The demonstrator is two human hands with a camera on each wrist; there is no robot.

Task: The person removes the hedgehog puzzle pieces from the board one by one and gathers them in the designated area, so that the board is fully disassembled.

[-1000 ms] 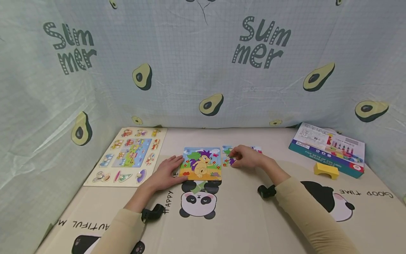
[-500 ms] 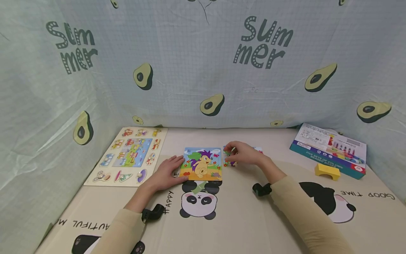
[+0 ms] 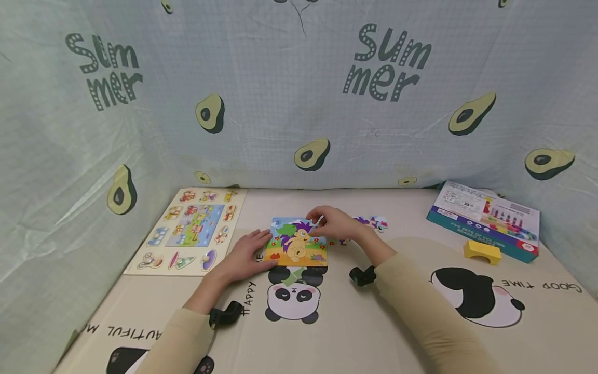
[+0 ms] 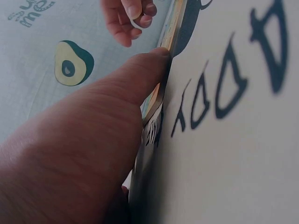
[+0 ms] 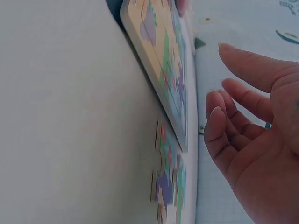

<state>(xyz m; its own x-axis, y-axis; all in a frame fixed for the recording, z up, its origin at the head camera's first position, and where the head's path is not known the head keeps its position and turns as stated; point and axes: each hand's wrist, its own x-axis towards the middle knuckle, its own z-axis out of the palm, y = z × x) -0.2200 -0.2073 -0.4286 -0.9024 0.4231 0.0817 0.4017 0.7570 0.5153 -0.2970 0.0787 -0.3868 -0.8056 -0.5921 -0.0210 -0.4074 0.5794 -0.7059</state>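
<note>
A hedgehog picture puzzle (image 3: 295,249) lies flat at the middle of the table. My left hand (image 3: 245,255) rests beside its left edge, fingers spread and thumb touching the lower left corner; in the left wrist view the thumb (image 4: 140,74) lies against the board's edge. Above the puzzle's upper right part hovers my right hand (image 3: 338,226). The right wrist view shows that hand (image 5: 257,112) with thumb and bent fingers apart and nothing visible between them. Loose puzzle pieces (image 3: 374,222) lie right of the board, partly hidden by the right hand and wrist.
On the left lies a wooden peg board (image 3: 187,228) with vehicle and toy shapes. A boxed toy set (image 3: 483,218) stands at the back right, with a yellow arch block (image 3: 481,252) in front of it. A patterned curtain (image 3: 261,104) hangs behind the table.
My right hand has moved left from the loose pieces to above the puzzle, uncovering some of the pieces. My left hand has stayed in place.
</note>
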